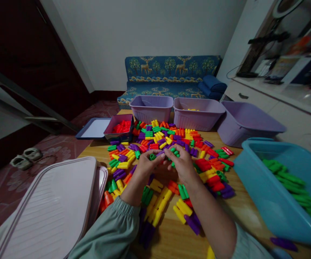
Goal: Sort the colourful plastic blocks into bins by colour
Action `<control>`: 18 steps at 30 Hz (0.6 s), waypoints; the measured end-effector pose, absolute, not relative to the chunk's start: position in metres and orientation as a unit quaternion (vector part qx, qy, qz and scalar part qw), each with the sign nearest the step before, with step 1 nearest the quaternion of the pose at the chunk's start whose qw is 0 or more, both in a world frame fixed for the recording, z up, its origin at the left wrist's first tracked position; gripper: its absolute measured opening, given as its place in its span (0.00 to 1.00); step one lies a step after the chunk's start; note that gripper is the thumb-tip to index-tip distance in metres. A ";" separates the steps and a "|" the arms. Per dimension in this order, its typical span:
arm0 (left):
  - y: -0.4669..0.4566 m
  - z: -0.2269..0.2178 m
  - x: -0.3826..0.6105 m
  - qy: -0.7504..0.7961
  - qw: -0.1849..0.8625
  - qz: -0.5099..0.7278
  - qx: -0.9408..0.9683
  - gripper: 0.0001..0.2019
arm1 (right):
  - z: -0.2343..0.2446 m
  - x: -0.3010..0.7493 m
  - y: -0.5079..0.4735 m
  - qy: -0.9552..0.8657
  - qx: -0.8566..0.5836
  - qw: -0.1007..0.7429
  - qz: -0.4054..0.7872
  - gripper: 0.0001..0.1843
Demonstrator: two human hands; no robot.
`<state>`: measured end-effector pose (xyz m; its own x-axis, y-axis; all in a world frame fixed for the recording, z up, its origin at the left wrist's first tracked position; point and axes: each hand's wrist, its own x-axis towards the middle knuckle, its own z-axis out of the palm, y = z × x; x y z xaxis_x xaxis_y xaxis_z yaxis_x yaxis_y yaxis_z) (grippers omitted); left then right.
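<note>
Over the middle of a pile of bullet-shaped plastic building blocks, my two hands are close together. My left hand (145, 166) is closed on a green building block (152, 157), whose round hollow end faces me. A purple bit shows between the thumbs; which hand grips it I cannot tell. My right hand (183, 166) has its fingers curled around green building blocks (174, 153), partly hidden by the thumb. Red, yellow, orange, green and purple blocks lie around both hands. Nearer to me, a row of joined yellow blocks (159, 207) lies between my forearms.
Purple tubs (152, 108) stand along the table's back; the middle one (198, 120) holds some yellow blocks. At right, a blue tub (268, 194) contains green blocks (292, 183). A box (117, 136) of red blocks sits back left. Pale lids (50, 205) lie stacked at left.
</note>
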<state>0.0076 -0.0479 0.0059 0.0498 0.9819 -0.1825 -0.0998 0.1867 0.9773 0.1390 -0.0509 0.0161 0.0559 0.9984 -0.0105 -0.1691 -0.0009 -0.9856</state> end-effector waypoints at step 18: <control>-0.043 0.014 -0.002 0.563 0.434 0.475 0.519 0.20 | 0.029 0.162 -0.043 -0.228 -0.476 0.589 0.613 0.12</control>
